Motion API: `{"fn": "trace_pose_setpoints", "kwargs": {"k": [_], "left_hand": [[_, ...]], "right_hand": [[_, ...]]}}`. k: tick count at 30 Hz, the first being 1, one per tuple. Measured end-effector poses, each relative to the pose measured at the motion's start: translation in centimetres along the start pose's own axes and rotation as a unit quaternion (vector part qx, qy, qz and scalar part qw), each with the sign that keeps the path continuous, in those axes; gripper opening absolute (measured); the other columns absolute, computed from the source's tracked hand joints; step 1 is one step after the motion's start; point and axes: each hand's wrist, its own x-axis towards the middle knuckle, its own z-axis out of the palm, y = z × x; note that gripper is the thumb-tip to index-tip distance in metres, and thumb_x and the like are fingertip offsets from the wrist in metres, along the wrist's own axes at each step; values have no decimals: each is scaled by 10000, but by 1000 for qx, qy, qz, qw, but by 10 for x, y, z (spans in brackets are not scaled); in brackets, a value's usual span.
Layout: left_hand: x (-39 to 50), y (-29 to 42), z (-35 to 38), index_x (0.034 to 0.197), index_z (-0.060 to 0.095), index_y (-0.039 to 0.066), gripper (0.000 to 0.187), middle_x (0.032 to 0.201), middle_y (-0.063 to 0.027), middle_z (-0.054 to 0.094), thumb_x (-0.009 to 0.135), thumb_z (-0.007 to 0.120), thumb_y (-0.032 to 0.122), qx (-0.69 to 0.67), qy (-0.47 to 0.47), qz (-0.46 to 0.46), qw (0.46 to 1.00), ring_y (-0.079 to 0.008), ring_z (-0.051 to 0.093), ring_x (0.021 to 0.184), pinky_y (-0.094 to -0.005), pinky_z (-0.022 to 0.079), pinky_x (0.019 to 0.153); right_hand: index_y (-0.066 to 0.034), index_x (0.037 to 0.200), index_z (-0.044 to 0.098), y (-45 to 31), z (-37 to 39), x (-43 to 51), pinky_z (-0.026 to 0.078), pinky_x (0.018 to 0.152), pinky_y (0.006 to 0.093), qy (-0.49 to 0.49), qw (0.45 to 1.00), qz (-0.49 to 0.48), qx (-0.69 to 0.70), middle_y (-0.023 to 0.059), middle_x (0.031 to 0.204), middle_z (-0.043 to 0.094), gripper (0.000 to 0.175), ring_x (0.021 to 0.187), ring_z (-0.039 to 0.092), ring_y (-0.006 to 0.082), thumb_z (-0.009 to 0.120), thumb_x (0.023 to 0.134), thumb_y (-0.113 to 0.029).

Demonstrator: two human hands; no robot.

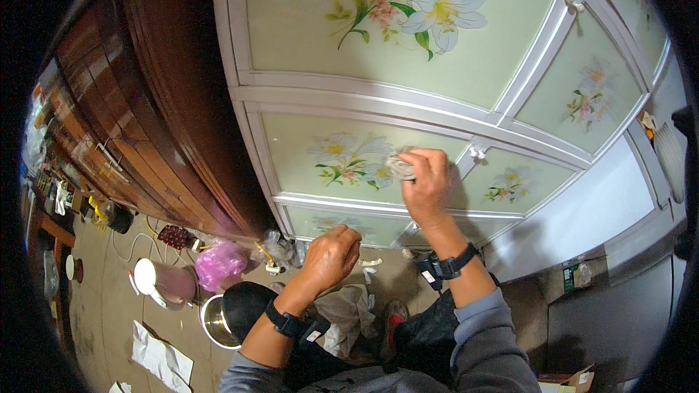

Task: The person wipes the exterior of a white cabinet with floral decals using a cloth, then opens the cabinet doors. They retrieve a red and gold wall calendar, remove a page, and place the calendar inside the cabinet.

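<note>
My right hand (428, 185) holds a crumpled grey-white cloth (402, 165) against a pale green cabinet door panel (295, 144) printed with white lilies. The cloth lies just right of the flowers, left of a small white knob (478, 154). Lower and to the left, my left hand (334, 256) hangs in front of the cabinet's bottom panel with its fingers curled; whether anything is inside them is hidden. Both wrists wear black straps. Below the hands, a greyish cloth (344, 311) lies in a heap on the floor.
A dark brown wooden wardrobe (136, 120) stands at the left. On the floor are a pink plastic bag (221, 265), a pinkish-white pitcher (169, 281), a metal basin (215, 322), white paper (161, 360), cables and a red-black pouch (177, 237). A dark cabinet (609, 316) is at the right.
</note>
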Motion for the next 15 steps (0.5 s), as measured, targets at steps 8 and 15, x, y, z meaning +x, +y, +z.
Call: {"fn": "trace_pose_setpoints", "kwargs": {"k": [8,15], "left_hand": [[1,0,9,917,620,35,95,840,-149,607,828,633,66,14,-12,2,1000,-374,620,754,-448,507,644],[-2,0,10,897,621,36,79,836,-141,601,823,637,59,21,-15,6,1000,-369,618,744,-448,503,621]], "right_hand": [[-90,989,630,38,-43,-18,484,818,406,5,998,45,-51,108,1004,573,381,952,574,308,656,654,90],[-90,1000,622,38,-31,-36,476,851,419,31,992,119,-35,126,1017,557,410,982,566,328,620,634,95]]}}
